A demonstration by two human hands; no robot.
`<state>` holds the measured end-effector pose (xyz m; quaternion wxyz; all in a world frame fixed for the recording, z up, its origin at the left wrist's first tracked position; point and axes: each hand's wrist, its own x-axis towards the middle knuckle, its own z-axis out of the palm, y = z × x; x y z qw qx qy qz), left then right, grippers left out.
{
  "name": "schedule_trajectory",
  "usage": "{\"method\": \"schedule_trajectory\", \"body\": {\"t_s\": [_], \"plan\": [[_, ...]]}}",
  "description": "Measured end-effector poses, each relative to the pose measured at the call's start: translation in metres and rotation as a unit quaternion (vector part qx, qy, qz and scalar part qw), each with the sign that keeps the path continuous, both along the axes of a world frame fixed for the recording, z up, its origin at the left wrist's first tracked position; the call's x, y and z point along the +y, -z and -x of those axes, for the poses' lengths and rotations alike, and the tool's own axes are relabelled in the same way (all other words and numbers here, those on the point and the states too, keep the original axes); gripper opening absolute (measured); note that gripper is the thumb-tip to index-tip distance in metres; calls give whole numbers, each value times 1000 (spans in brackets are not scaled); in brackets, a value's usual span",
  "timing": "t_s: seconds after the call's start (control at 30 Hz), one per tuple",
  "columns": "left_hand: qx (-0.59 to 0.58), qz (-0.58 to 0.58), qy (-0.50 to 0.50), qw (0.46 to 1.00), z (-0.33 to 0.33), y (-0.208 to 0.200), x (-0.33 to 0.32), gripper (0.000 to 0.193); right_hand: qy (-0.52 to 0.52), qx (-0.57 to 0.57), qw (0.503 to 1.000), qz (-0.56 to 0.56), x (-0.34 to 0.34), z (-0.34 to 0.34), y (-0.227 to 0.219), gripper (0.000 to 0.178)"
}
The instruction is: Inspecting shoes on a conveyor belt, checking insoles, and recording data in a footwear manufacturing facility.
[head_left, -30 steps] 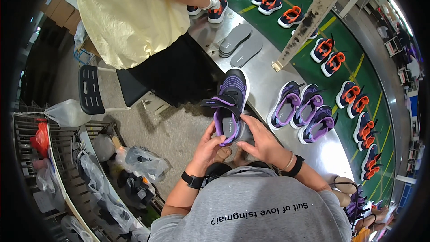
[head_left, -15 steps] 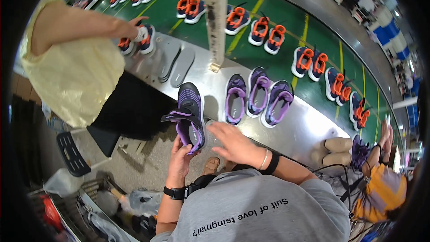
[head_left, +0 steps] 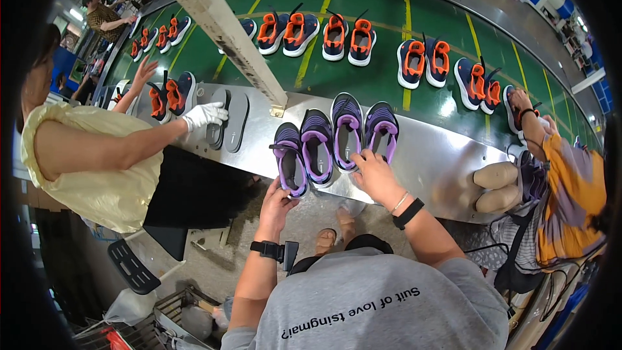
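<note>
Four dark shoes with purple lining stand side by side on the metal ledge, toes away from me. My left hand is closed on the heel of the leftmost purple shoe, at the ledge's near edge. Beside it is the second purple shoe, which neither hand holds. My right hand has its fingers bent at the heel of the third purple shoe, close against the rightmost purple shoe; its fingertips are partly hidden. Grey insoles sit inside the shoes.
Orange-lined shoes stand in pairs on the green belt. A slanted post rises from the ledge. At left, a co-worker's gloved hand reaches to grey insoles. Beige shoe lasts lie at right, near another co-worker.
My left hand has brought its purple shoe from above the floor to the ledge, beside the others. My right hand has moved onto the shoes' heels. The left co-worker's gloved hand now reaches toward the insoles.
</note>
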<state>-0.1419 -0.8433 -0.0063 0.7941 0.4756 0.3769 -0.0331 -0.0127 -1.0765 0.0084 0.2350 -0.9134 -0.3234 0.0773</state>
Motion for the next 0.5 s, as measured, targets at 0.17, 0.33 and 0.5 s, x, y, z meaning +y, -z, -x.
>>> {"method": "schedule_trajectory", "body": {"t_s": [0.17, 0.33, 0.5], "plan": [[14, -16, 47, 999, -22, 4, 2, 61, 14, 19, 999, 22, -13, 13, -6, 39], [-3, -32, 51, 998, -26, 14, 4, 61, 32, -11, 999, 40, -20, 37, -19, 45], [54, -61, 48, 995, 43, 45, 23, 42, -86, -40, 995, -22, 5, 75, -17, 39]]}}
